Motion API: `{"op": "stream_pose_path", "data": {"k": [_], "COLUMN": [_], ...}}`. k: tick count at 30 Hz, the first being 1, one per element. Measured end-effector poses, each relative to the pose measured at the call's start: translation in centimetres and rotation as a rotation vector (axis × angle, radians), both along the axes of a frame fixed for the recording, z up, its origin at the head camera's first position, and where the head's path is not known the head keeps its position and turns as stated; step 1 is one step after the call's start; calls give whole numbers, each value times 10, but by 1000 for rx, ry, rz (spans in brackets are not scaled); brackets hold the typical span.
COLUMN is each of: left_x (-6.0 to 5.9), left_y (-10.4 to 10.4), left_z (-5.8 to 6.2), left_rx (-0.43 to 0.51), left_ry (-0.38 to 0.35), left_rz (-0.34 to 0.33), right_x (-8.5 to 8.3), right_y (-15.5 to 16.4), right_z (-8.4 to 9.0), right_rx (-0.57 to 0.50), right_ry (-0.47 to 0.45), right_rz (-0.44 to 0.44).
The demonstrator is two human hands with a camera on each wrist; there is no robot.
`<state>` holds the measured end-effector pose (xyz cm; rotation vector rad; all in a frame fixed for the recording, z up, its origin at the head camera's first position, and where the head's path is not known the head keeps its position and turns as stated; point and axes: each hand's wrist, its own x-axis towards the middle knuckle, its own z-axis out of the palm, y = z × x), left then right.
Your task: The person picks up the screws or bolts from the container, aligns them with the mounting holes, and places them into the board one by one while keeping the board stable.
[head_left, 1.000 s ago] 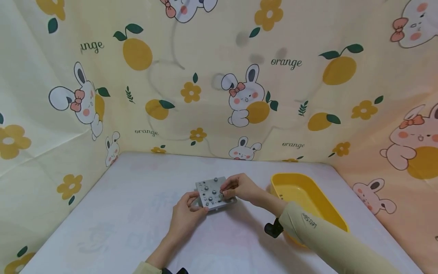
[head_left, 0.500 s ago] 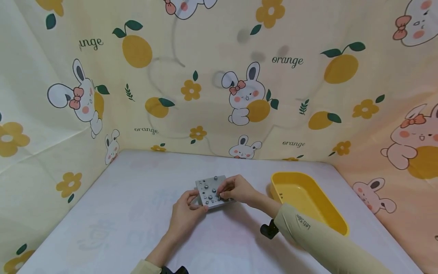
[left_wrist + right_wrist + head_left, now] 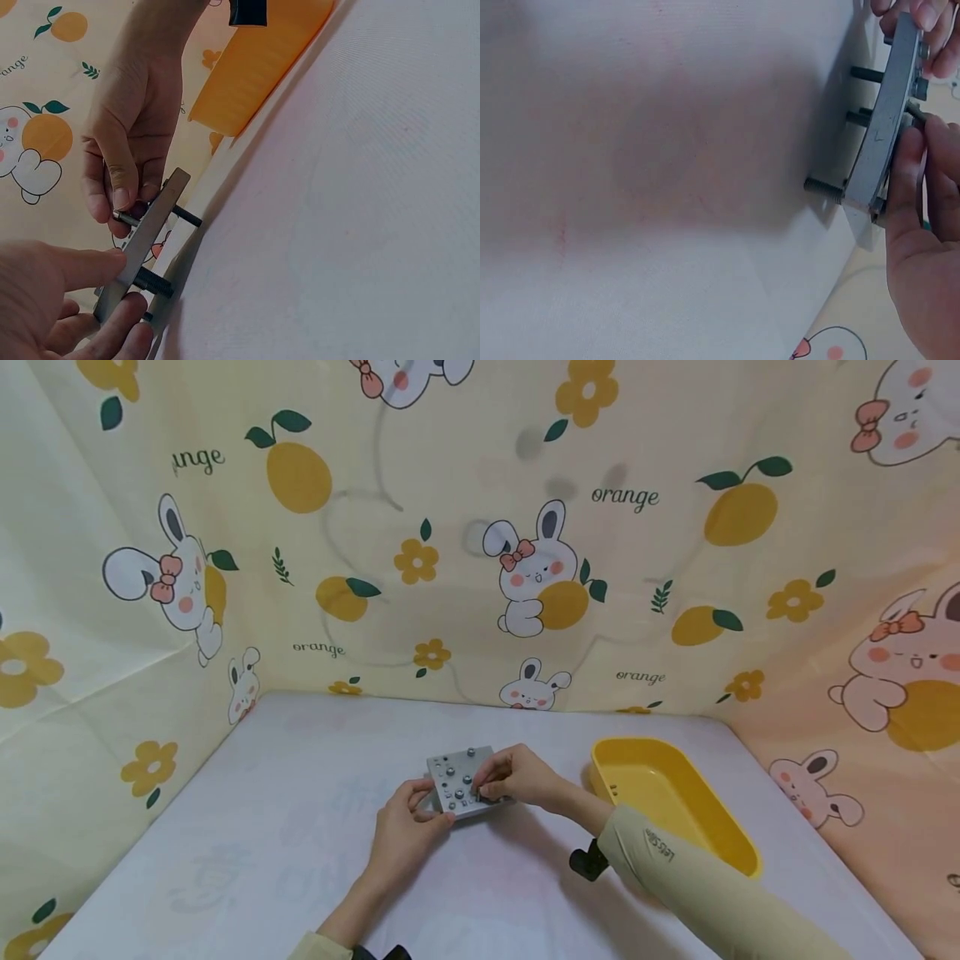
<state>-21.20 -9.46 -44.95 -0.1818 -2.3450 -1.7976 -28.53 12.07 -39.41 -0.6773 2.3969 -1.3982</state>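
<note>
Both hands grip the metal plate (image 3: 459,781); right hand (image 3: 517,777) pinches a screw (image 3: 126,218).

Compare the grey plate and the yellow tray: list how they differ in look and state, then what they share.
The plate is grey, flat metal studded with screws; the tray is yellow with raised walls. The plate is gripped at its near edge by the left hand, while the right hand pinches a screw in it; the tray is untouched. The plate is the smaller. Both are on the white table.

Grey metal plate (image 3: 459,781), yellow tray (image 3: 678,802), bunny-and-orange backdrop (image 3: 480,543).
</note>
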Motion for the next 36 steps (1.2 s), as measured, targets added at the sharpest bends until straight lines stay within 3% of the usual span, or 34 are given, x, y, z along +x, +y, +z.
{"op": "stream_pose_path", "data": {"k": [27, 36], "left_x": [1, 1], "left_y": [1, 2], "left_z": [-1, 1], "left_rx": [2, 4], "left_ry": [-28, -9], "left_rz": [17, 24], "right_x": [-1, -3], "right_y": [2, 3], "right_z": [-2, -4], "right_rx": [38, -8], "right_ry": [33, 41], "right_rz": [30, 48]}}
